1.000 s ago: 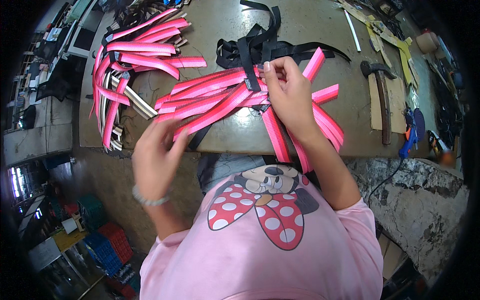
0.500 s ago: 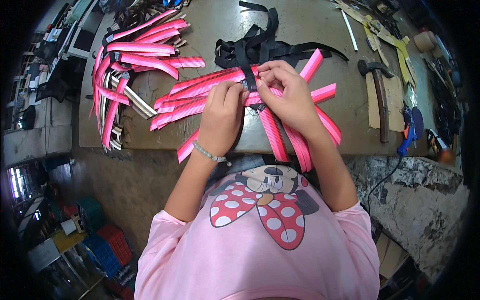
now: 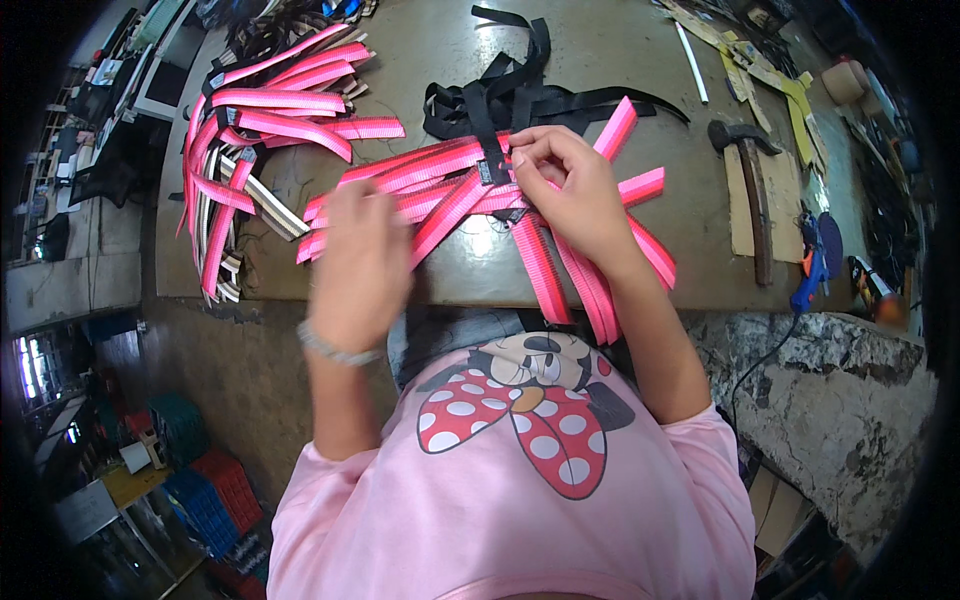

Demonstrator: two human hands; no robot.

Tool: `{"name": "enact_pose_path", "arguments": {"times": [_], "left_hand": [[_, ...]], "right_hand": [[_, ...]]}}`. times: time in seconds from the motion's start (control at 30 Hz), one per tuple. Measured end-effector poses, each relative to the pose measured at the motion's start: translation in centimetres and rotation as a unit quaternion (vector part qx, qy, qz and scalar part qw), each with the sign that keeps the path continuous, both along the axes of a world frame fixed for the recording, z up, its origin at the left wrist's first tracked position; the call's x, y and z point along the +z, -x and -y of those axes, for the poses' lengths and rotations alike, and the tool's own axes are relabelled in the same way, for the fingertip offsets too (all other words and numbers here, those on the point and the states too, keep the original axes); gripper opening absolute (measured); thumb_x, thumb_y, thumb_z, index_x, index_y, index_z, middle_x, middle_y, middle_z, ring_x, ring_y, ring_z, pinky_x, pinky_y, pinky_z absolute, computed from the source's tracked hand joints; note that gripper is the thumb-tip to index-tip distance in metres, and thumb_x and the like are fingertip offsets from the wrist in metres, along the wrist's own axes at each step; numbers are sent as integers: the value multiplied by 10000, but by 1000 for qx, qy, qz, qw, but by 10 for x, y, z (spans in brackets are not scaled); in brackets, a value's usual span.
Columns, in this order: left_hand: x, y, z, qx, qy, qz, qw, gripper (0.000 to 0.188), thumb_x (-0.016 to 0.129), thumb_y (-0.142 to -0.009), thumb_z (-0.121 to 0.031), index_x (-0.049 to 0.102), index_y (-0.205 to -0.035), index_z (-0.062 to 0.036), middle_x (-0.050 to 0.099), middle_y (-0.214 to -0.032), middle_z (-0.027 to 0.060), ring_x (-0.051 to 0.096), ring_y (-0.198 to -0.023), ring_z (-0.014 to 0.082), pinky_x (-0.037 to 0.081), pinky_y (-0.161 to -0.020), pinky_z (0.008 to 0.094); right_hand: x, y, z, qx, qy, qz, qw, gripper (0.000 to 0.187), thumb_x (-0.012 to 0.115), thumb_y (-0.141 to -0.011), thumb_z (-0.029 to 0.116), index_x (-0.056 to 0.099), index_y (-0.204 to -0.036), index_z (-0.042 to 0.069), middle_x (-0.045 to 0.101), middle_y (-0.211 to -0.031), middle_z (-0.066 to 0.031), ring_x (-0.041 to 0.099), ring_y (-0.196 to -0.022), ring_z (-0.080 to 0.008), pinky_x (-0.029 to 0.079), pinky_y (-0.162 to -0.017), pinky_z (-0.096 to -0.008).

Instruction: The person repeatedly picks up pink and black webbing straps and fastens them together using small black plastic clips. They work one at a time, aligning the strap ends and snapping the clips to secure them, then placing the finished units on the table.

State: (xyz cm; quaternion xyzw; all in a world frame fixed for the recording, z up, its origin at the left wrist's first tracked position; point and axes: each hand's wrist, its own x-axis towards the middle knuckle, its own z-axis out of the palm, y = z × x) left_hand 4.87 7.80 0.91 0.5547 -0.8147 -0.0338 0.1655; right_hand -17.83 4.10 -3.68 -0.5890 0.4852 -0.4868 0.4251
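My right hand (image 3: 572,190) is closed in a pinch at the edge of a black webbing strap (image 3: 484,125), where a small dark label (image 3: 487,173) shows. Around that spot, several pink striped webbing straps (image 3: 440,222) fan out on the table, some running left and others hanging toward me (image 3: 541,270). The exact grip between thumb and forefinger is partly hidden. My left hand (image 3: 360,260), smeared by motion, is over the left ends of the pink straps; its fingers cannot be made out. A beaded bracelet (image 3: 338,347) circles that wrist.
A pile of pink straps (image 3: 290,98) lies at left over beige and black ones. Loose black webbing (image 3: 560,102) is beyond my hands. To the right are a hammer (image 3: 757,195) on cardboard (image 3: 740,215), a blue glue gun (image 3: 812,270) with a cord, and a white stick (image 3: 690,60).
My left hand has left the black strap and moved left and toward me. A pink strap now lies slanting below the label. The right hand remains pinched at the joint.
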Motion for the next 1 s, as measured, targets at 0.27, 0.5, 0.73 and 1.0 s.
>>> {"name": "enact_pose_path", "arguments": {"times": [0.27,0.5,0.73,1.0], "left_hand": [[12,6,-2,84,-10,-77,993,331,773,-803,-280,640,-960,-22,634,-1009,158,620,-965,341,498,-838,413],[-28,35,45,-98,-41,-187,977,363,776,-798,-199,666,-1075,9,657,-943,143,651,-841,271,523,-764,341],[-9,23,32,38,-226,-511,828,260,702,-905,-177,662,-1053,32,684,-866,62,658,-715,156,526,-666,304],[-47,20,31,56,-244,-528,811,106,656,-869,-34,658,-916,61,592,-716,-9,523,-632,38,429,-565,210]], "right_hand": [[3,-10,1,-56,-29,65,996,180,617,-950,108,612,-933,-70,684,-971,-127,656,-855,-134,563,-787,-284],[0,5,3,-124,78,104,984,176,618,-970,130,615,-938,-43,665,-973,-83,625,-877,-109,548,-809,-272],[11,34,11,-158,31,336,928,170,605,-981,136,612,-985,-33,653,-981,-98,646,-858,-128,581,-797,-298],[5,-9,5,71,-87,170,979,171,599,-980,104,626,-1025,-58,643,-1107,-111,655,-942,-147,544,-897,-289]]}}
